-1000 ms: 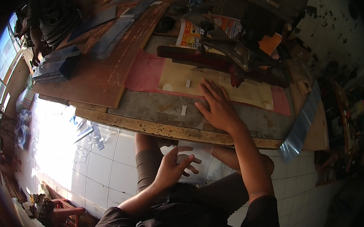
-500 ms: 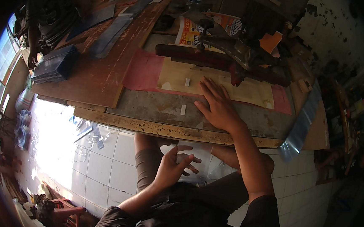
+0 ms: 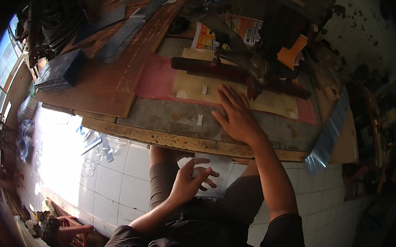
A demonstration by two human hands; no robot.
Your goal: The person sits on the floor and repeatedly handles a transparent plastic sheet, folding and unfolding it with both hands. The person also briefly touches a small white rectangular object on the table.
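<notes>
My right hand [image 3: 237, 116] lies flat, fingers spread, with its fingertips on the yellowish sheet [image 3: 189, 84] and its thumb over the bench's grey top [image 3: 155, 116]. Under that sheet, a pink sheet [image 3: 157, 77] shows at both ends. A small white strip [image 3: 204, 90] rests on the yellowish sheet; another white strip [image 3: 200, 119] is on the grey top. Just beyond my right fingertips, a dark red bar [image 3: 211, 67] of a press-like machine [image 3: 252, 63] spans the sheets. My left hand [image 3: 188, 180] hovers above my lap, fingers loosely curled and apart, holding nothing visible.
At left, a brown board [image 3: 113, 85] carries a stack of clear plastic pieces [image 3: 61, 70] and long plastic strips [image 3: 123, 35]. A clear strip [image 3: 328, 137] overhangs the bench's right edge. Plastic scraps [image 3: 106, 149] litter the tiled floor. A red stool [image 3: 73, 229] stands lower left.
The dark red bar has come down closer to the yellowish sheet. My right leg has swung inward under the bench. Both hands have stayed nearly in place.
</notes>
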